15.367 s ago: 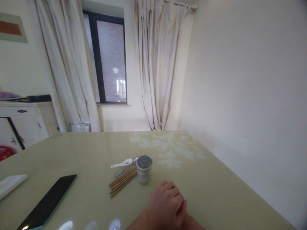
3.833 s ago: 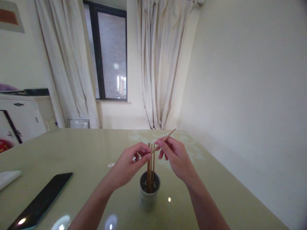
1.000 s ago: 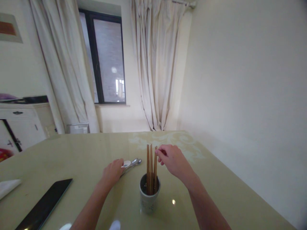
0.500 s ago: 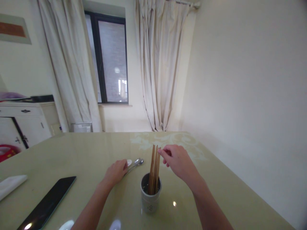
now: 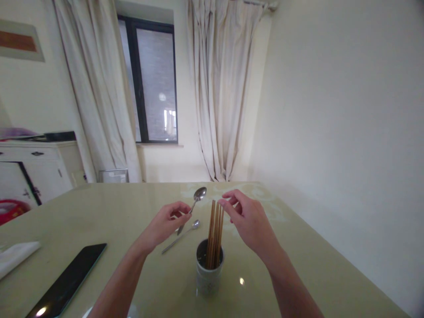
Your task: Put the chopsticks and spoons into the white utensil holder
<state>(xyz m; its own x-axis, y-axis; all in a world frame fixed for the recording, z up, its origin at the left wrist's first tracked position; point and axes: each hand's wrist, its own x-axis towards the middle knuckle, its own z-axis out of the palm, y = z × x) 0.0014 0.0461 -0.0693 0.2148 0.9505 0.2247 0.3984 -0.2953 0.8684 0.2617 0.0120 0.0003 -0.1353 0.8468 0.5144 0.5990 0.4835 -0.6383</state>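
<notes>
Two bare hands work above a glossy, pale green table (image 5: 298, 247) that mirrors small spots of light. Nearest the viewer, just below both hands and between the forearms, stands a small cylindrical holder (image 5: 209, 278), grey-white and matte, with a faint printed mark on its wall. A bundle of slim, straight brown wooden chopsticks (image 5: 214, 234) stands in it, leaning slightly right, their upper ends level with the fingertips of the right hand (image 5: 250, 221). That hand is held loosely spread, thumb and forefinger a little apart right beside the stick tips; whether they touch the sticks cannot be told. The left hand (image 5: 164, 225) pinches the handle of a polished metal spoon (image 5: 194, 206) between thumb and fingers, so that the handle slants up and away from the grip and the oval bowl rises above the knuckles, shining. A second metal spoon (image 5: 181, 236) lies flat on the table just beneath and beyond that grip, its small bowl pointing toward the chopsticks, its thin handle running back toward the left wrist. Well to the left of the grip lie a flat black phone (image 5: 68, 278) with a reflective screen and, farther left, a folded white cloth (image 5: 16, 257). Beyond the hands the tabletop carries a pale floral pattern (image 5: 261, 198); behind it hang creased cream curtains (image 5: 218, 88) beside a dark-framed window (image 5: 152, 79), with a white cabinet (image 5: 36, 168) at far left.
</notes>
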